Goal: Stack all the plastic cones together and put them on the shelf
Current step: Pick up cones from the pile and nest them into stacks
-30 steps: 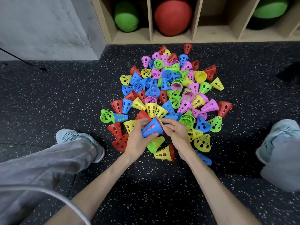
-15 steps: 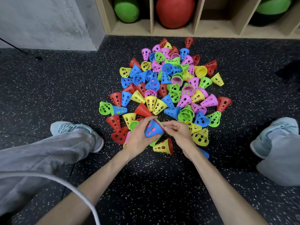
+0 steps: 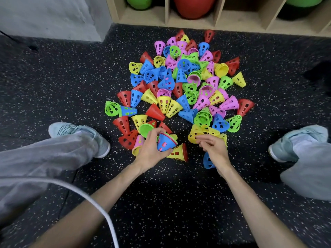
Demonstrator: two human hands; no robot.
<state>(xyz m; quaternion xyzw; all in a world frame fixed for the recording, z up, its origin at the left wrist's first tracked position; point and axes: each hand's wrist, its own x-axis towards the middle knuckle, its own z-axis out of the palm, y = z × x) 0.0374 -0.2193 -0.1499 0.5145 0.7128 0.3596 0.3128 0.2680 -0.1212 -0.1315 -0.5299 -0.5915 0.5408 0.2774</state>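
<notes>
Low in the centre of the frame, the left hand [image 3: 152, 149] grips a short stack [image 3: 165, 143] of nested cones, blue outermost, apparently tilted so another can slide on. The right hand [image 3: 213, 148] holds nothing, its fingers loosely curled just above a yellow cone [image 3: 197, 132], likely the next pick. The loose pile [image 3: 180, 86] covers the floor [image 3: 71, 86] above. Along the top edge, the shelf [image 3: 220, 18] compartments hold green and red balls [image 3: 194, 6], no cones yet.

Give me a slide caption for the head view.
Left hand grips blue perforated plastic cone stack; right hand reaches toward yellow plastic cone.
</notes>
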